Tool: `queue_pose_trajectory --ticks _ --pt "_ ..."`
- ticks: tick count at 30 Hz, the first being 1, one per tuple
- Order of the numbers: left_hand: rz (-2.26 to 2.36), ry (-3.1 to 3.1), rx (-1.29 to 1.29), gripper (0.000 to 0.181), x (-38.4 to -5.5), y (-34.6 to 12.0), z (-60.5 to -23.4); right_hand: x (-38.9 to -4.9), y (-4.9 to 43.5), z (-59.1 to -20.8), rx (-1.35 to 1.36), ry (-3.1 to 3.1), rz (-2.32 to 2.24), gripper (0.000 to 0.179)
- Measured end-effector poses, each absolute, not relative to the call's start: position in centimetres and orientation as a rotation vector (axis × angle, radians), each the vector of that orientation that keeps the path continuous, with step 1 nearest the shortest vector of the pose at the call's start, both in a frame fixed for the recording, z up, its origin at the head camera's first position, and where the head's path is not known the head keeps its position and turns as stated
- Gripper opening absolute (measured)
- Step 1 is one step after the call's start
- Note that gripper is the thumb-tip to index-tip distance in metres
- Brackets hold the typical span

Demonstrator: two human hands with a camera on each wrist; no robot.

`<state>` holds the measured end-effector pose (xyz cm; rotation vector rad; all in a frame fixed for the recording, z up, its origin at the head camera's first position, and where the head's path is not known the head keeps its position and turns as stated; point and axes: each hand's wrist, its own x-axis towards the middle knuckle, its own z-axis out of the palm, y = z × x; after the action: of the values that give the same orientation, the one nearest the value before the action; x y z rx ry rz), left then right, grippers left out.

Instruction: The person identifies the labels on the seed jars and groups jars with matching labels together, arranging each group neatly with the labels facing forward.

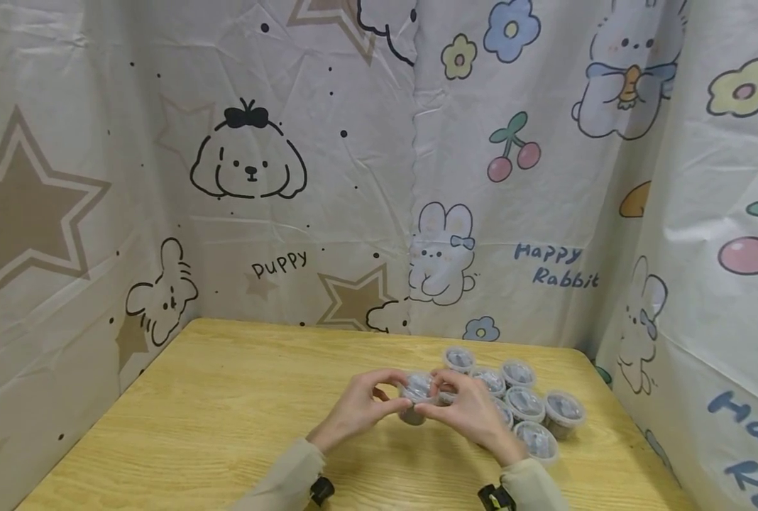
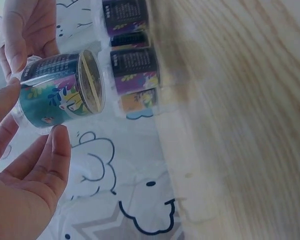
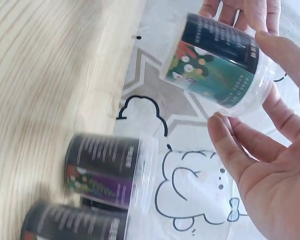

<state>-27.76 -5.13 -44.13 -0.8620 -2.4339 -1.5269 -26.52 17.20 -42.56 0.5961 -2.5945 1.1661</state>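
Held between both hands is a small clear plastic tub [image 1: 412, 415] with a clear lid. Its wrap-around label is black and teal with a leafy pattern, seen on the tub [image 2: 50, 95] in the left wrist view and on the tub [image 3: 215, 62] in the right wrist view. My left hand [image 1: 358, 406] grips the lid end from the left with thumb and fingers. From the right, my right hand [image 1: 471, 411] grips the same rim, thumb near the other thumb. The tub's base hangs above the table.
Several similar lidded tubs [image 1: 524, 403] stand grouped on the right of the wooden table [image 1: 238, 397], just beyond my right hand. Some labels there are black and purple, as on one tub [image 3: 102, 167]. A printed curtain [image 1: 328, 177] encloses the table's back and sides.
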Motion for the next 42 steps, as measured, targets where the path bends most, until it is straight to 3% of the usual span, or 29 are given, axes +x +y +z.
queue_pose_trajectory --ticks 14,30,42 --pt "-1.601 -2.429 -0.848 0.032 -27.8 -7.2 -43.7 -27.0 15.2 -42.8 0.625 -2.523 1.430 0.029" --pt "-1.620 -2.329 -0.762 0.028 -28.0 -7.5 -44.0 -27.6 14.0 -42.4 0.672 -2.553 1.386 0.021" --pt "-1.623 -2.313 -0.760 0.040 -28.4 -7.5 -43.4 -27.9 13.6 -41.4 0.628 -2.518 1.413 0.024"
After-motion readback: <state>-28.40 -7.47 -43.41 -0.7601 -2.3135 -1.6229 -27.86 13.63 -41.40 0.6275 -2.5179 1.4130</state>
